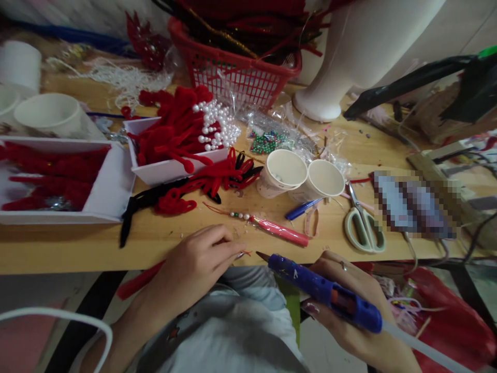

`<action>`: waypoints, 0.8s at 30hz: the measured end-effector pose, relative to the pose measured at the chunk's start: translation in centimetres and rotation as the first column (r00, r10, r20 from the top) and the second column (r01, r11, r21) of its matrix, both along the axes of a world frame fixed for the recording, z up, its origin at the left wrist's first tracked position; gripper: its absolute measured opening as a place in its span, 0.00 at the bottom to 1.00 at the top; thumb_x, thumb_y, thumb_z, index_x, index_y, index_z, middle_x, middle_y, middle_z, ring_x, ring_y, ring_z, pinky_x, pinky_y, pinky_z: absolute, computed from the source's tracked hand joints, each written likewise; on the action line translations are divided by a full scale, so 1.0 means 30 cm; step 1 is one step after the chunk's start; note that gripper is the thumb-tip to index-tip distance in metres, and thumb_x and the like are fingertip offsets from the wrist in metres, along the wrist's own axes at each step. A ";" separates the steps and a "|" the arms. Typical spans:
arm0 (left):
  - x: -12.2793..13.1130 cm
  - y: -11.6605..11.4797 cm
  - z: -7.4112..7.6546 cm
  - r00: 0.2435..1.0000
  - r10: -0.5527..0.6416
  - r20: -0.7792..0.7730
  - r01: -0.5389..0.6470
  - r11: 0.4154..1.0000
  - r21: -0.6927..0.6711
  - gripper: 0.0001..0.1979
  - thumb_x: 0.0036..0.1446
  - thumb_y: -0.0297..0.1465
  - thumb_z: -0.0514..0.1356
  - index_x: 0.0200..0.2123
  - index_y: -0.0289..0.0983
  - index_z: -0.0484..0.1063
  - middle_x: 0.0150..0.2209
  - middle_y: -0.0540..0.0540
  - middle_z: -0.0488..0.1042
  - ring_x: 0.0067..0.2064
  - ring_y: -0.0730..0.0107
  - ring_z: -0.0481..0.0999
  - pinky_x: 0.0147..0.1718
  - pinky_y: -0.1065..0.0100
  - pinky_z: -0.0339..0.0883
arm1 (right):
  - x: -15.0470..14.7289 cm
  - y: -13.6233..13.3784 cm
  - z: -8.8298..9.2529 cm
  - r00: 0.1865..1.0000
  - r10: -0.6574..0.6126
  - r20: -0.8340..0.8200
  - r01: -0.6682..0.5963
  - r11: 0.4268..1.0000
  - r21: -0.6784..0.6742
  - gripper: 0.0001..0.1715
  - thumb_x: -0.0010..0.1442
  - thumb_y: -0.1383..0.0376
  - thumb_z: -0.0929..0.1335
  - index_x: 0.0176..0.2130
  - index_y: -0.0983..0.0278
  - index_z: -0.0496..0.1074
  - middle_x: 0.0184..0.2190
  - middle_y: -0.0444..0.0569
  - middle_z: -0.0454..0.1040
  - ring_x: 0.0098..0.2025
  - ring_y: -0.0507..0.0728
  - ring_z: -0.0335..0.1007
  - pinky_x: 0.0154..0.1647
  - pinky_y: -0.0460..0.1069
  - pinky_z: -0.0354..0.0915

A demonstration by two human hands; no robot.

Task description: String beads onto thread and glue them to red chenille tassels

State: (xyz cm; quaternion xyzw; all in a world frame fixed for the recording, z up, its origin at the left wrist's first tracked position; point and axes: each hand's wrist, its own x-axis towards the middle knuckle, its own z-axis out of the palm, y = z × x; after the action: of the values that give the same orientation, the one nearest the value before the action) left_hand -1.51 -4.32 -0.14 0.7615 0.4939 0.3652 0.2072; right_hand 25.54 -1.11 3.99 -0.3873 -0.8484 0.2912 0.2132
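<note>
My right hand is wrapped round a blue glue gun, whose dark nozzle points left. A pale glue stick sticks out of its back end. Close to the nozzle tip, my left hand pinches a thin red cord, its ends poking out past the fingertips. The rest of that cord is hidden by the fingers. Just beyond both hands, a red tassel in clear wrap lies on the table, with white and green beads strung above it.
Two paper cups, a blue pen and scissors lie beyond my hands. White boxes at left hold red fuzzy pieces. A red basket and bagged beads stand farther back. A red bag hangs below the right edge.
</note>
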 end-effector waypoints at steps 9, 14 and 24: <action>0.005 -0.004 0.004 0.999 0.004 -0.034 -0.005 1.000 -0.007 0.09 0.67 0.24 0.58 0.38 0.33 0.80 0.33 0.46 0.74 0.35 0.68 0.75 0.34 0.68 0.70 | -0.022 0.004 0.008 0.998 0.038 0.048 -0.037 0.999 -0.019 0.15 0.65 0.53 0.70 0.35 0.60 0.69 0.26 0.44 0.70 0.27 0.54 0.66 0.25 0.47 0.59; 0.003 0.001 0.001 0.999 0.001 -0.038 -0.001 1.000 -0.006 0.10 0.67 0.25 0.57 0.37 0.34 0.80 0.33 0.47 0.74 0.35 0.68 0.75 0.34 0.67 0.70 | -0.028 0.010 0.013 0.995 0.054 0.080 -0.054 0.999 0.002 0.15 0.65 0.53 0.70 0.35 0.60 0.69 0.26 0.45 0.71 0.27 0.55 0.66 0.26 0.48 0.61; 0.003 -0.002 0.000 1.000 -0.002 -0.017 0.002 1.000 -0.029 0.10 0.68 0.25 0.57 0.38 0.33 0.80 0.33 0.47 0.74 0.34 0.68 0.75 0.34 0.66 0.69 | -0.029 0.003 0.002 0.995 0.044 0.092 -0.045 0.999 0.007 0.16 0.66 0.51 0.70 0.35 0.61 0.69 0.25 0.45 0.70 0.27 0.56 0.66 0.26 0.49 0.61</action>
State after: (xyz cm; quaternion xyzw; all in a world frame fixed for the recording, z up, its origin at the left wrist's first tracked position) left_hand -1.43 -4.39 -0.14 0.7620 0.5002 0.3512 0.2142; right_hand 24.65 -1.02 4.04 -0.3803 -0.8671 0.2738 0.1690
